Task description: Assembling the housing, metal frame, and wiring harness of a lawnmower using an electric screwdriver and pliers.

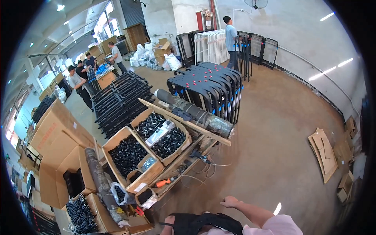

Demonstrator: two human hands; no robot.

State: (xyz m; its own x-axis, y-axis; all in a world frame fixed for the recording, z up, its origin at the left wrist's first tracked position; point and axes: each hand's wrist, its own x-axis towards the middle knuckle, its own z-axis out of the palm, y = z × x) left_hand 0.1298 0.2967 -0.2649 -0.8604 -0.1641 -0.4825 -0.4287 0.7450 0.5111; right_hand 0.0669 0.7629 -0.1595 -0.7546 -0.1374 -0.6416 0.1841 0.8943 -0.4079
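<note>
My right hand (pixel 230 201) hangs over the brown floor at the lower middle, its fingers curled together with nothing showing in them. The bare forearm runs back to a pink sleeve (pixel 282 225). Black fabric (pixel 201 222) lies across the front of my body at the lower edge. To its left a small patch of skin shows, probably my left arm or hand (pixel 169 224); its fingers are hidden. Nearest to that side stands a wooden bench with boxes of small black parts (pixel 127 154), an orange-handled tool (pixel 166 182) and red-handled pliers (pixel 139 211).
Black frames (pixel 123 100) are stacked beyond the bench, beside a group of black folding frames (pixel 207 82). Wrapped rolls (pixel 192 111) lie along the bench. A large open carton (pixel 58 172) stands left; flat cardboard (pixel 323 152) lies right. Several people work farther back.
</note>
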